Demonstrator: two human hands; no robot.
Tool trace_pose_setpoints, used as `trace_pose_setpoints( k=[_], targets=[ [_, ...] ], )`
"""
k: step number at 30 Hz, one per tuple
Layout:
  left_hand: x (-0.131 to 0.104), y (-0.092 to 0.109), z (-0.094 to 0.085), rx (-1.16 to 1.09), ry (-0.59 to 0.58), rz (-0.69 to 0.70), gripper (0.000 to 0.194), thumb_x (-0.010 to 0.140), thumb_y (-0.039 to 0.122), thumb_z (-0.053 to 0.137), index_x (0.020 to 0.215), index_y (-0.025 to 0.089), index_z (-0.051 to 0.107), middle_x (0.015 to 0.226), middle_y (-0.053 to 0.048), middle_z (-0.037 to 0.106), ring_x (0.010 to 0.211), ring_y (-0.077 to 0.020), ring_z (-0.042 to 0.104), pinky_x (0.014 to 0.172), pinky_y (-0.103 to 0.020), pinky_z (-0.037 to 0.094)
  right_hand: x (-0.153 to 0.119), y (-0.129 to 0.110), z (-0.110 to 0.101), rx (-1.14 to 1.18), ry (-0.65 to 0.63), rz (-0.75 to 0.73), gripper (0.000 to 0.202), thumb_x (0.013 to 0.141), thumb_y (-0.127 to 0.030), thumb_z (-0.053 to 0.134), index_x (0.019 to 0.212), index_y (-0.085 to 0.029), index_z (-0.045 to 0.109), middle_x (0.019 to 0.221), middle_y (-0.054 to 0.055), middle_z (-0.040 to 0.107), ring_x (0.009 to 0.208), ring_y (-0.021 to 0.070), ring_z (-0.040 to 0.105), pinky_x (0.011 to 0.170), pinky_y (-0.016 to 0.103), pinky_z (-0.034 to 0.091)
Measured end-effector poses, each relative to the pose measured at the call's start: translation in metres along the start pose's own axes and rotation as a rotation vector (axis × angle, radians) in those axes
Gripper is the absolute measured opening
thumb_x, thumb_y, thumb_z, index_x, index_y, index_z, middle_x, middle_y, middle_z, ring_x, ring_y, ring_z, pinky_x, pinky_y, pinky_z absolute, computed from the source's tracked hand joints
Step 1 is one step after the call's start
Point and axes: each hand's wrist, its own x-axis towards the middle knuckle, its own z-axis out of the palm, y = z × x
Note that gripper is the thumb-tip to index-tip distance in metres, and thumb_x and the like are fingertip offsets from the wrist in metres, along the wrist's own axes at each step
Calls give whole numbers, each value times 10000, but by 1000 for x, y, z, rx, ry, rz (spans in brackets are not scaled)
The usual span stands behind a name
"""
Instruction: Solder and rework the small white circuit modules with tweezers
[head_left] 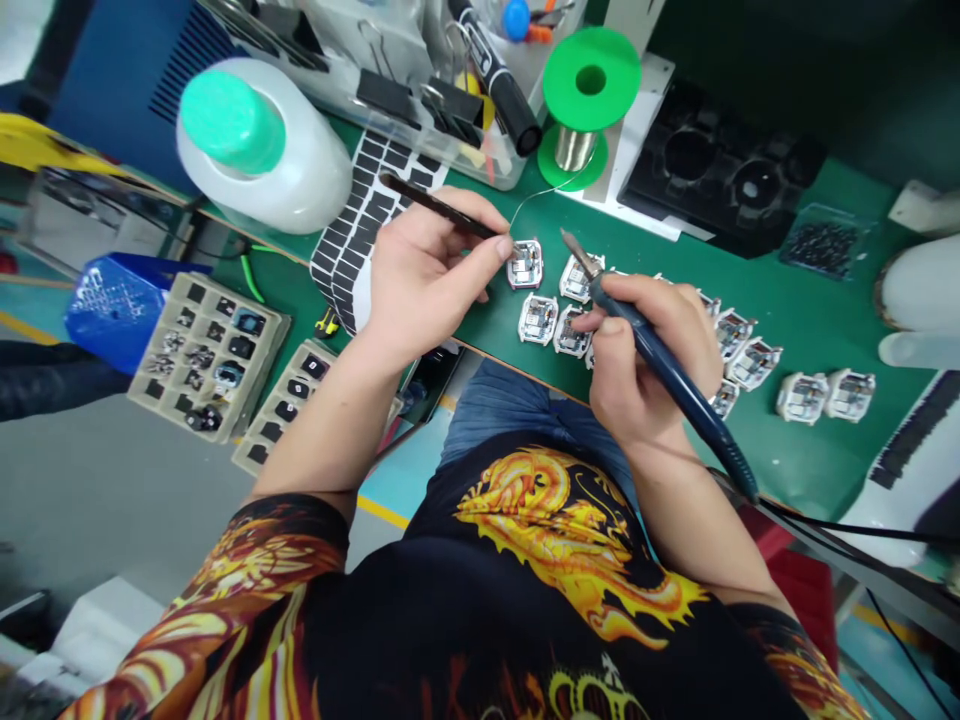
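My left hand (pixel 427 270) is closed around dark tweezers (pixel 431 203). A thin solder wire (pixel 534 193) reaches its fingertips from the green solder spool (pixel 591 80). Right beside those fingertips sits a small watch case with its circuit board showing (pixel 525 264). My right hand (pixel 652 350) grips a dark blue soldering iron (pixel 671 385), its tip pointing up and left, apart from that watch case. Under and around my right hand lie several similar watch cases, such as one just below the first (pixel 538 319) and a pair farther right (pixel 851 394); my fingers hide some of them.
A white bottle with a teal cap (pixel 262 140) stands at the left. Behind the work are a clear bin (pixel 420 130) with clips and a marker, and a black fixture (pixel 720 165). Parts trays (pixel 210 350) lie lower left. The iron's cable (pixel 847 525) trails right.
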Motion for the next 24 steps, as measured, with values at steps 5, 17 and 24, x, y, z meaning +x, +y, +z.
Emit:
trace_pose_setpoints(
  k=[5,17,24],
  targets=[
    [1,-5,7,13,-31,25,399,994,655,858,1111,279,793,1040,-45,826,866,-214,838,651,-327,682,1,-1,-2,-20,-33,-20,214,1078,-258,662,1262,-249,771,992,57,852,896,234,774,868,433,653],
    [5,-7,1,4,55,-9,331,1014,606,861,1106,301,771,1051,-18,847,874,-203,813,627,-348,682,-1,-3,-3,-35,-33,23,207,1099,-285,659,1273,-292,772,1041,63,871,903,268,770,884,495,655],
    [8,-6,7,16,-59,-30,339,1005,614,865,1097,300,775,1019,-23,833,834,-213,821,607,-354,681,-1,-1,-2,-38,-29,24,207,1104,-291,656,1272,-292,778,1005,56,864,903,272,768,864,489,646]
  ],
)
